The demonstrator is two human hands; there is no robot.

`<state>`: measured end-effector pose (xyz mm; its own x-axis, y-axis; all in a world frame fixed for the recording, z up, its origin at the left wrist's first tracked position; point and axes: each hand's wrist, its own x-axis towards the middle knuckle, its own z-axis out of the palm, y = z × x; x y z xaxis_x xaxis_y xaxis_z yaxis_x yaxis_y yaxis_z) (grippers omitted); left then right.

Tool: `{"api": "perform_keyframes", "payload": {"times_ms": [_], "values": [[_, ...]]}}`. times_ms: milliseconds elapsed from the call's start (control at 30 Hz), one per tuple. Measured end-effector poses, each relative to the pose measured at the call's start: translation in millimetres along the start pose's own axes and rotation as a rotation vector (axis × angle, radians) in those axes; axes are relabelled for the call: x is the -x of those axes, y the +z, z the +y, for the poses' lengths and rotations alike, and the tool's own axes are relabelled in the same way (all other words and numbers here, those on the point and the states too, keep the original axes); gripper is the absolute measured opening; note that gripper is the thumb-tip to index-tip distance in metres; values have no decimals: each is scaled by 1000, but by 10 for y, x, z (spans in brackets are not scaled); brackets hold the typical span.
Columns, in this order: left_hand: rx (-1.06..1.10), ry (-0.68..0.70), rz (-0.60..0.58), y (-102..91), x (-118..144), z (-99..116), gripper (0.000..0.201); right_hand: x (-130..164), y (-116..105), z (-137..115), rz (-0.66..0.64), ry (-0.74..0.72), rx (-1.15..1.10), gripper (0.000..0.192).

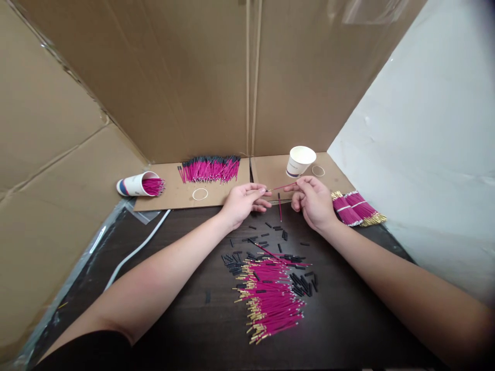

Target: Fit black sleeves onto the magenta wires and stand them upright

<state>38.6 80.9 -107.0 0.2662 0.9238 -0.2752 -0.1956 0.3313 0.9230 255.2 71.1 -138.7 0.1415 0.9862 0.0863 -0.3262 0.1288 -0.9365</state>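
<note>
My right hand [315, 202] pinches one end of a thin magenta wire [284, 186] with a gold tip. The wire's gold end points at my left hand [247, 205], whose thumb and forefinger are closed on a small dark piece, likely a black sleeve. Whether the tip sits inside the sleeve is too small to tell. Between and just below the hands lies a magenta wire with a black sleeve [280, 207]. Nearer me is a pile of magenta wires [270, 299] with gold and silver ends. Loose black sleeves [301, 283] lie scattered around and on it.
Sleeved magenta wires [211, 169] lie in a row on cardboard [174, 201] at the back. A tipped paper cup [133, 185] holds more wires at left. An upright white cup [300, 161], rubber bands [200, 194] and banded wire bundles [358, 208] are also there. Cardboard walls [193, 77] enclose the back.
</note>
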Motion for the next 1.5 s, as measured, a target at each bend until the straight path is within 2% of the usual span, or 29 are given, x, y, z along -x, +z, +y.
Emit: {"api": "perform_keyframes", "payload": {"times_ms": [367, 733, 1200, 1500], "values": [[51, 35, 43, 24, 17, -18, 3, 3, -11, 12, -74, 10, 34, 37], [23, 52, 19, 15, -8, -54, 3, 10, 17, 1, -58, 0, 129, 36], [15, 45, 15, 40, 17, -25, 4, 24, 1, 7, -111, -87, 175, 48], [2, 63, 8, 20, 2, -51, 3, 27, 11, -2, -96, -46, 179, 41]]}}
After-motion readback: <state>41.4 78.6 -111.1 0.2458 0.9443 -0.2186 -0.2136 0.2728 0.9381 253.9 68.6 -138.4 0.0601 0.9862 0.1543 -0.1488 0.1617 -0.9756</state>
